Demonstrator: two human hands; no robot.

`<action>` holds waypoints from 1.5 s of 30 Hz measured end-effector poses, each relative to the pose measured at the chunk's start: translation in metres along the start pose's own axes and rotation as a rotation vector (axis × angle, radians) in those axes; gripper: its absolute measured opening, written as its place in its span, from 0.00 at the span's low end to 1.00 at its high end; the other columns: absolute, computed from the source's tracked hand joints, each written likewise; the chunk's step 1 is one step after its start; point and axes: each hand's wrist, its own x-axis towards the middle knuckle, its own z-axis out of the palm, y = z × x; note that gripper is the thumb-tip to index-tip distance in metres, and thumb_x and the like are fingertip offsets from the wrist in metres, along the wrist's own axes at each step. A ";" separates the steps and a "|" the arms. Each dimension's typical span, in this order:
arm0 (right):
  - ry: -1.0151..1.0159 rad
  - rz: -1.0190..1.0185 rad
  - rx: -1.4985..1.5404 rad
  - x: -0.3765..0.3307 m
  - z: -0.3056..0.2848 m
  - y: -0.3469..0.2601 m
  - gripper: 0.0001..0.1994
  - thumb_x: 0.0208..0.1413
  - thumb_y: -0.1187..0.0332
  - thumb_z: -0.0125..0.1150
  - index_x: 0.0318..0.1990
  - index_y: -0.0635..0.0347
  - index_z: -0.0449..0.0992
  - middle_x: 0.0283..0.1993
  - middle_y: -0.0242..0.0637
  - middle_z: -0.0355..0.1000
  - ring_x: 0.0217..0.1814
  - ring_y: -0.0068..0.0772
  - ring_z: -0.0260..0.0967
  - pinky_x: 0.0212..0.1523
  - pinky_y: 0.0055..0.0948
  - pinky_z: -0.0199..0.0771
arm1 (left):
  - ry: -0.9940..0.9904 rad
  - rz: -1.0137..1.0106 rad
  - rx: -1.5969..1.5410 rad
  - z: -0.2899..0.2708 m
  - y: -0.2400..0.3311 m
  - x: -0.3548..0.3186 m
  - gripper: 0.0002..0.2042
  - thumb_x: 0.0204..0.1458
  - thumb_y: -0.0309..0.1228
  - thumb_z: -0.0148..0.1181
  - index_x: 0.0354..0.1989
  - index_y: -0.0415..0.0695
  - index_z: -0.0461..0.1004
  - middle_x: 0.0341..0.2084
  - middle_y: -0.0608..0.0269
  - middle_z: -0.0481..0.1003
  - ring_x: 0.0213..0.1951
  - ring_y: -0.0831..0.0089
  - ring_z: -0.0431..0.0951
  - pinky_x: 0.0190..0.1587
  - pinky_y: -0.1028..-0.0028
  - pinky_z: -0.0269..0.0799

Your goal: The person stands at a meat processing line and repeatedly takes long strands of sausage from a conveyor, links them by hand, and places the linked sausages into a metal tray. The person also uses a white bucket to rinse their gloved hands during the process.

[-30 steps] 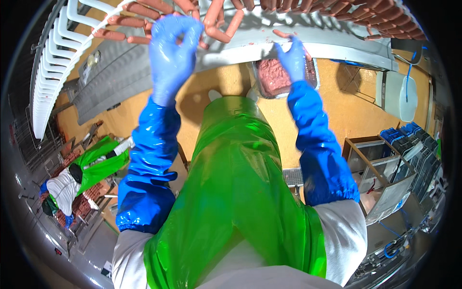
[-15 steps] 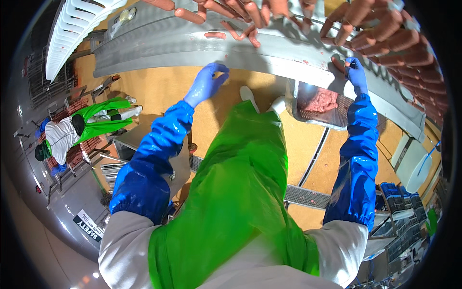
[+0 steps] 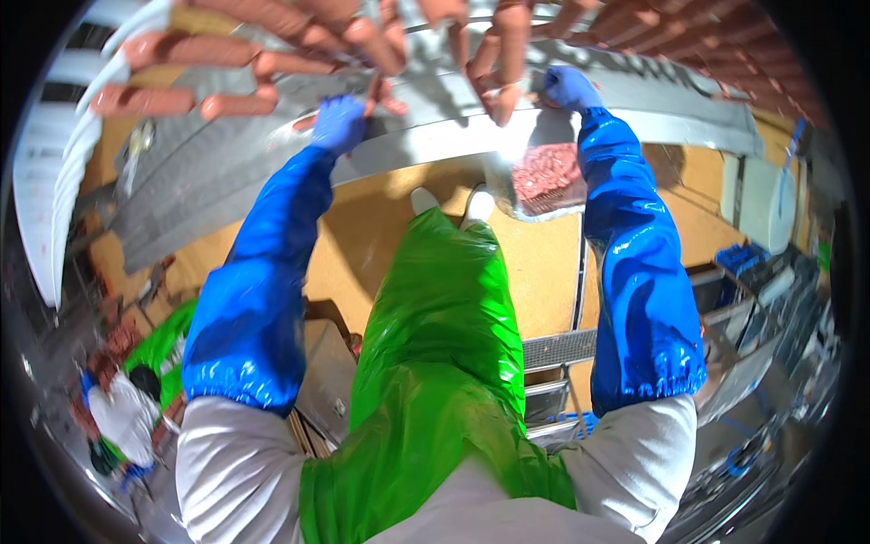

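Note:
My left hand (image 3: 338,125), in a blue-purple glove, reaches over the grey metal ledge (image 3: 408,156) with its fingers curled. A short sausage (image 3: 305,122) shows on its left side and a dangling link on its right; it appears to grip a sausage, though blur hides the fingertips. My right hand (image 3: 571,88), gloved alike, is a closed fist above the ledge; whatever lies inside it is hidden. Strings of linked pink-brown sausages (image 3: 367,41) hang in front of and above both hands. Another sausage string (image 3: 503,54) hangs between the hands.
Below the ledge, near my right forearm, stands a clear-lined container (image 3: 544,177) of pink meat pieces. White slatted plastic (image 3: 41,190) curves along the far left. A co-worker in white and green (image 3: 127,412) is at the lower left. A pale round-edged board (image 3: 766,204) stands at right.
My view has turned and come nearer the sausages. The left hand, open before below the ledge, has moved up among the links and curled. The right fist has moved left.

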 end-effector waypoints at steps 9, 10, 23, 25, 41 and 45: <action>0.163 -0.105 0.019 -0.142 -0.038 -0.079 0.18 0.52 0.63 0.66 0.51 0.52 0.75 0.61 0.43 0.67 0.62 0.39 0.67 0.60 0.41 0.71 | -0.101 0.298 -0.471 -0.088 0.099 -0.002 0.10 0.60 0.36 0.49 0.38 0.45 0.76 0.30 0.47 0.77 0.33 0.49 0.78 0.36 0.54 0.72; 0.316 -0.287 0.121 -0.153 -0.029 -0.105 0.21 0.54 0.63 0.65 0.55 0.53 0.73 0.60 0.46 0.68 0.62 0.46 0.67 0.63 0.41 0.67 | -0.078 0.422 -0.497 -0.086 0.116 0.005 0.09 0.59 0.34 0.50 0.37 0.45 0.76 0.29 0.50 0.77 0.33 0.50 0.78 0.36 0.55 0.72; 0.028 -0.141 0.441 -0.227 -0.029 -0.144 0.18 0.57 0.58 0.47 0.39 0.64 0.77 0.47 0.49 0.74 0.51 0.54 0.70 0.50 0.46 0.69 | -0.012 0.915 -0.537 -0.156 0.238 0.081 0.08 0.49 0.36 0.57 0.24 0.46 0.75 0.22 0.54 0.74 0.24 0.54 0.76 0.27 0.59 0.72; 0.219 -0.238 0.341 -0.225 -0.012 -0.123 0.15 0.55 0.60 0.47 0.36 0.62 0.76 0.43 0.49 0.73 0.47 0.56 0.69 0.46 0.49 0.69 | -0.150 0.793 -0.451 -0.161 0.240 0.081 0.08 0.50 0.36 0.56 0.27 0.45 0.74 0.24 0.53 0.73 0.28 0.51 0.76 0.30 0.58 0.72; 0.600 -0.154 0.759 -0.218 0.000 -0.111 0.11 0.58 0.69 0.50 0.42 0.65 0.76 0.44 0.52 0.73 0.52 0.56 0.68 0.56 0.42 0.67 | 0.444 -0.046 -1.494 -0.071 0.356 0.078 0.13 0.63 0.28 0.46 0.50 0.35 0.73 0.43 0.56 0.74 0.42 0.69 0.76 0.52 0.71 0.70; 0.597 -0.299 0.538 -0.223 -0.015 -0.107 0.12 0.49 0.69 0.49 0.36 0.66 0.76 0.39 0.50 0.73 0.41 0.56 0.68 0.44 0.47 0.67 | 0.329 -0.225 -1.618 -0.100 0.364 0.063 0.08 0.60 0.25 0.45 0.29 0.38 0.68 0.26 0.58 0.72 0.31 0.67 0.73 0.37 0.66 0.70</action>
